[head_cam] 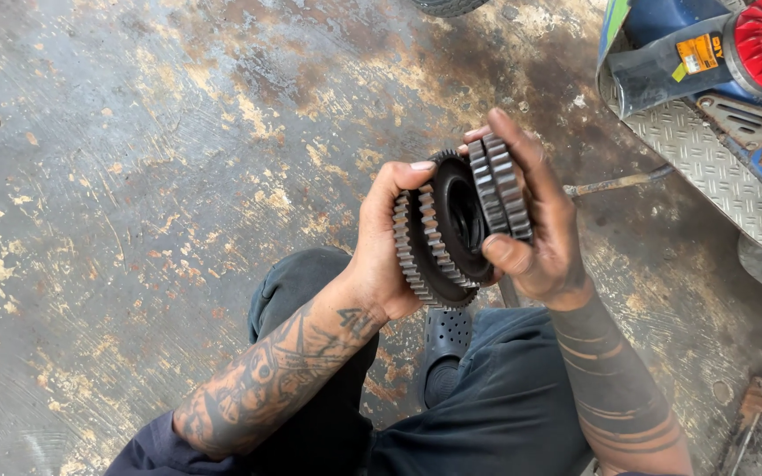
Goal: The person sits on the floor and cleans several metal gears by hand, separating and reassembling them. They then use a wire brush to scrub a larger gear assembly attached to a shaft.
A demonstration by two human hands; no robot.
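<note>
Head view looks down on a stained, scuffed concrete floor (152, 176). Above the person's dark-trousered knees (487, 414), the left hand (381, 256) is clamped round a large toothed gear (438, 247) stood on edge, bore facing right. Just right of it, the right hand (535, 229) grips two narrower gears (500, 189) stacked edgewise. A blue machine (716, 79) stands upper right of them.

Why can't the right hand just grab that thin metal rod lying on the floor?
Probably not right now: the right hand is full, gripping toothed gears. The rod lies uncovered just beyond it.
</note>
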